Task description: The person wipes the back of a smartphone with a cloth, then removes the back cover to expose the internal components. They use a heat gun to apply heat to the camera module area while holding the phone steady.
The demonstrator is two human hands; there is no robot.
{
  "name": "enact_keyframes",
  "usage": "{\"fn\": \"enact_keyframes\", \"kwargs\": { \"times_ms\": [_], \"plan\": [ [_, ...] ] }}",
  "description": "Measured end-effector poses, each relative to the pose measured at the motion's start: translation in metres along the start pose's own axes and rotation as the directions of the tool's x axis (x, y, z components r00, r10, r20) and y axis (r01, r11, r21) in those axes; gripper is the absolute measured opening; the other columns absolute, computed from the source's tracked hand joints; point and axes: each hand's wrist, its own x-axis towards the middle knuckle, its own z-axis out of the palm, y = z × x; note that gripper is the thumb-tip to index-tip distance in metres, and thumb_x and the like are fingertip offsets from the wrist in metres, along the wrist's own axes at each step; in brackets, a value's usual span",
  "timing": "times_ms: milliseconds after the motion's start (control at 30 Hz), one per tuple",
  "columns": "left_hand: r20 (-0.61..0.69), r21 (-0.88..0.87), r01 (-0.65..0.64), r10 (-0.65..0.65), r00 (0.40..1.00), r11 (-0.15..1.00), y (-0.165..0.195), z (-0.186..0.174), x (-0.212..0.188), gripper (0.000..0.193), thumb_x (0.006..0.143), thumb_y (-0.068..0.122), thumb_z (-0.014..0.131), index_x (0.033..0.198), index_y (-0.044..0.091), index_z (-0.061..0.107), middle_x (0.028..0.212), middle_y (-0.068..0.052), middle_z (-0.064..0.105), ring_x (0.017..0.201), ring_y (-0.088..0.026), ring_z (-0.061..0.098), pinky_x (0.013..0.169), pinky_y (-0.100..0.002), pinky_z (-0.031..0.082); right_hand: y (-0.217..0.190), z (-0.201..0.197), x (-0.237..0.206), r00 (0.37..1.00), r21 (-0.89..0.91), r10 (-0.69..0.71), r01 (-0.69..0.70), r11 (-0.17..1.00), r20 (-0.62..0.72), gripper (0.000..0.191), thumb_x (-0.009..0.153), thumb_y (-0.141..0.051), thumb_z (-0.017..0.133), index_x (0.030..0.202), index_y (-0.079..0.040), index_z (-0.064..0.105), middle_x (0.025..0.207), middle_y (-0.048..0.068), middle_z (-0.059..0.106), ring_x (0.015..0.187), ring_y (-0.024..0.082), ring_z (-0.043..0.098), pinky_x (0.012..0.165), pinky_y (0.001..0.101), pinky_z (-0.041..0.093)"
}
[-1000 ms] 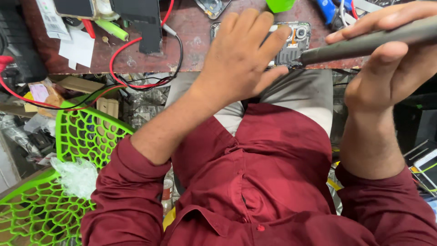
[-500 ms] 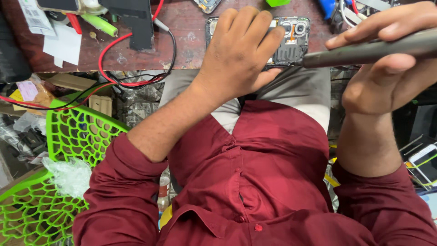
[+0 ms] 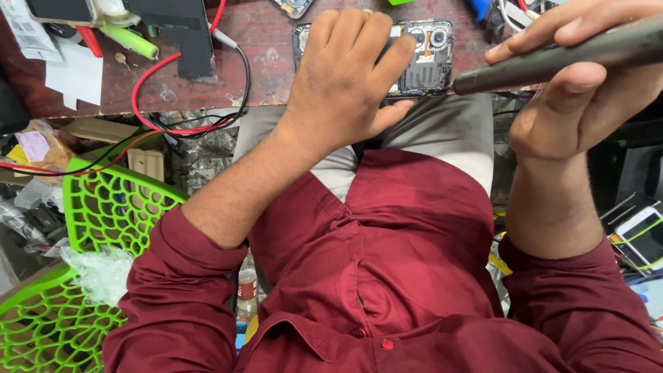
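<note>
Workbench inspection: opened phone [image 3: 421,59] lay flat on the red bench [image 3: 269,41].
Your left hand [image 3: 342,76] stayed pressed flat on it; your right hand [image 3: 573,103] kept its pinch on the dark tool [image 3: 552,59], tip nearer.

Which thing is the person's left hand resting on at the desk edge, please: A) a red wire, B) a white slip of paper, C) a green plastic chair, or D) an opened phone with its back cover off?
D: the left hand lies flat over the opened phone, whose camera modules and inner parts show beside the fingers.
</note>
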Motion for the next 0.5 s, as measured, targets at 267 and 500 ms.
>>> {"fn": "enact_keyframes", "kwargs": {
  "times_ms": [267,500],
  "plan": [
    [-0.004,0.007,0.005,-0.005,1.000,1.000,-0.0002,-0.0006,0.0002,0.069,0.075,0.044,0.091,0.125,0.008,0.058,0.117,-0.011,0.050,0.113,-0.031,0.049,0.097,-0.047,0.037,0.0034,-0.0026,0.0041,0.998,0.010,-0.062,0.061,0.998,0.034,0.053,0.111,-0.046,0.047,0.120,0.006,0.040,0.110,0.021,0.052,0.074,0.033,0.069,0.063,0.0385,0.060],
    [-0.008,0.009,-0.002,0.002,1.000,1.000,-0.0001,0.0007,0.0012,0.070,0.075,0.044,0.091,0.125,0.008,0.058,0.116,-0.011,0.050,0.112,-0.030,0.049,0.097,-0.046,0.037,0.0036,-0.0028,-0.0036,1.000,0.066,0.008,-0.007,0.998,-0.016,0.056,0.114,-0.050,0.048,0.125,0.004,0.038,0.112,0.021,0.053,0.077,0.030,0.066,0.070,0.0388,0.064]
  ]
}}
